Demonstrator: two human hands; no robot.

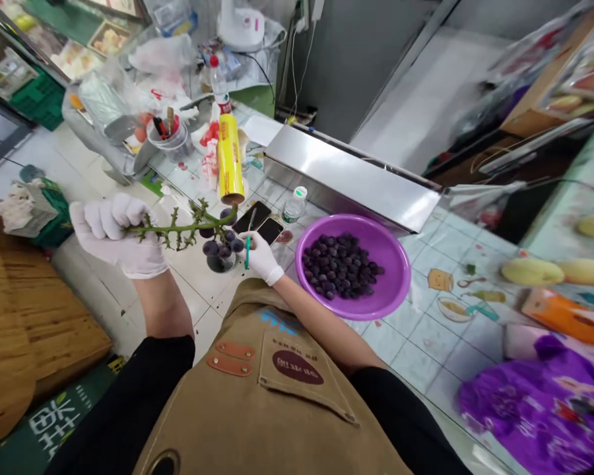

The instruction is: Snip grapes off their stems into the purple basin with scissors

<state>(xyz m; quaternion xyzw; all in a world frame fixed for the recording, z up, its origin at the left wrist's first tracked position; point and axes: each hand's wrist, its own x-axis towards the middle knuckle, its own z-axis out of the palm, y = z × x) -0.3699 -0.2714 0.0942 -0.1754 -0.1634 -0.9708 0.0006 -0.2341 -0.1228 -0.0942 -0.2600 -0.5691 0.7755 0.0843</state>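
Grape stem (178,227) clenched in left hand (113,234) fingers, right hand (261,257) fingers grasping green-handled tool (247,252) beside its grapes (222,247)

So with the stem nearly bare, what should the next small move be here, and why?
Probably snip off one of the last grapes with the scissors. The left hand holds the stem level, only a few grapes hang at its tip, and the right hand has the scissors right beside them. The purple bowl of loose grapes sits to the right, not under them.
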